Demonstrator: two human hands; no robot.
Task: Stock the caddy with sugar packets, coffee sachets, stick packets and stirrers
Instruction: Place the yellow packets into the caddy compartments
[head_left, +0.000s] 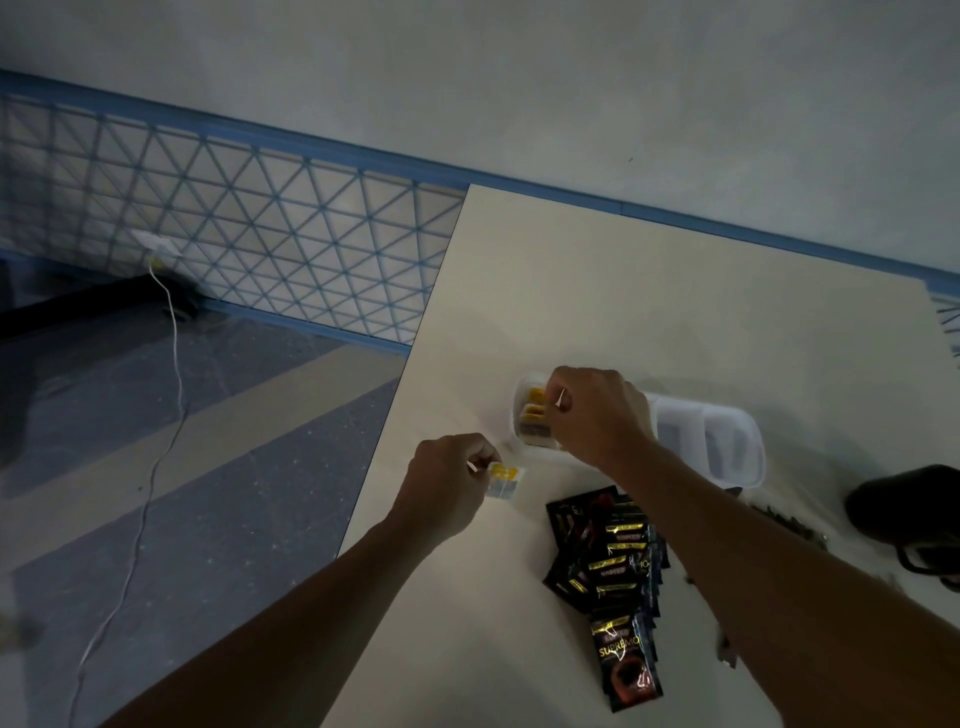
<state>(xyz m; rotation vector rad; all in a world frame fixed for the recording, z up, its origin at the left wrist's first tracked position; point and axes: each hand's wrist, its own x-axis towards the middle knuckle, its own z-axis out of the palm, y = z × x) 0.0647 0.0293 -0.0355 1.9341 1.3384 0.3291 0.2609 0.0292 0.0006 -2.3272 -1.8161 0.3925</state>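
Pinching small yellow-and-white paper sugar packet (505, 479) by one edge in left hand (447, 488). Likely feather-light, limp, easily creased: best taken edgewise. Right hand (597, 415) curled over white plastic caddy (748, 436) beyond that pinch; hold unclear.

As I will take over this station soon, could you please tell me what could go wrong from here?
1. The left hand pinches sugar packets close to the table edge; a slip could drop them to the floor.
2. The right hand works over the caddy, at an end compartment already holding yellow packets; it may overfill.
3. The right forearm crosses above the coffee sachets and might sweep them.
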